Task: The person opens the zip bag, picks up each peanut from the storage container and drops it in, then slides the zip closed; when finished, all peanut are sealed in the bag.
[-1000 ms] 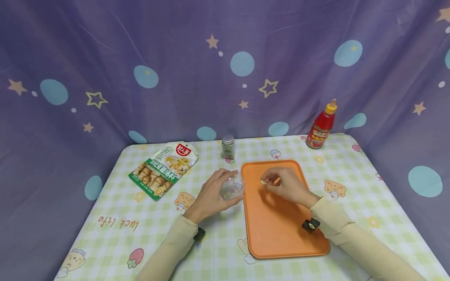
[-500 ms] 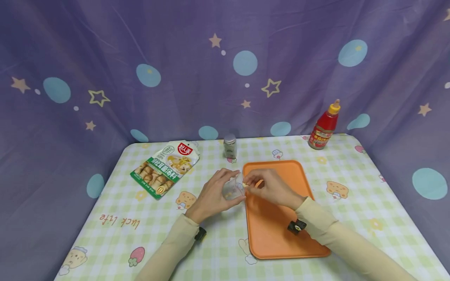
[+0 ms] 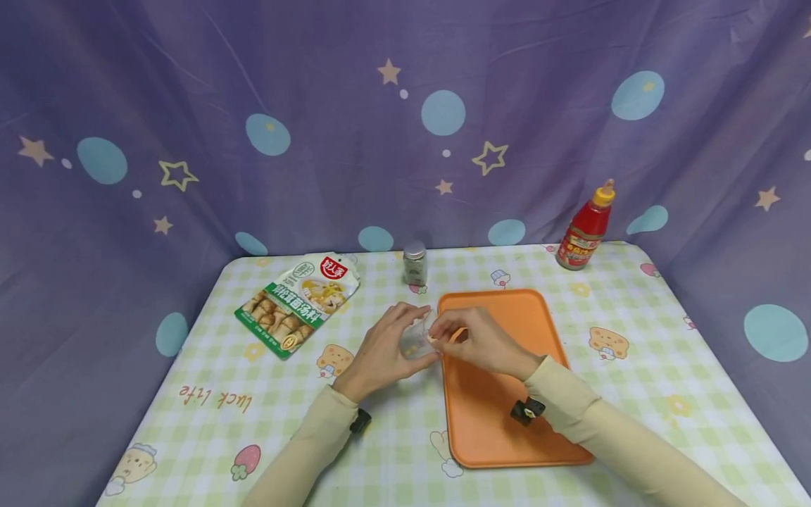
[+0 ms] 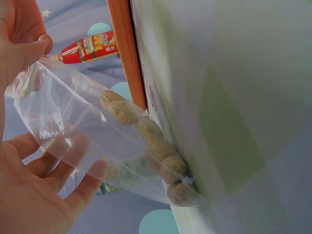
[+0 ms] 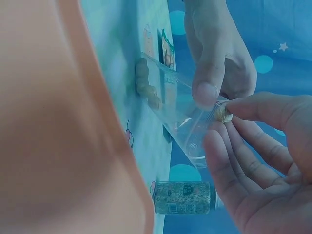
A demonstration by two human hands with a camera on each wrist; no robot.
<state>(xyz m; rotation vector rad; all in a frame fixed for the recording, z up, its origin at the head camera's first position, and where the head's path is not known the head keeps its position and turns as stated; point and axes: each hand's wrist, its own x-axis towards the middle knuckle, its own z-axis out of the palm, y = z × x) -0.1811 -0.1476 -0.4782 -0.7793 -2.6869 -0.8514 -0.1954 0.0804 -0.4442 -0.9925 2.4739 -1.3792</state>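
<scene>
My left hand (image 3: 383, 355) holds a clear zip bag (image 4: 73, 117) by its mouth, just left of the orange tray (image 3: 488, 429). Several unshelled peanuts (image 4: 156, 139) lie in the bottom of the bag, which meets the tablecloth. With thumb and fingertips, my right hand (image 3: 488, 341) pinches one pale peanut (image 5: 223, 115) at the bag's open mouth. In the right wrist view, the left thumb is beside that peanut, on the bag's edge. Part of the bag's mouth is hidden behind fingers in the left wrist view.
A green and white food pouch with mushroom pictures (image 3: 298, 303) lies at the back left. Behind the hands stands a small seasoning jar (image 3: 415, 264). A red sauce bottle (image 3: 583, 232) is at the back right. A purple curtain (image 3: 304, 183) closes off the back.
My right hand has moved left from over the tray to the bag's mouth, carrying the peanut. My left hand has stayed almost still with the bag.
</scene>
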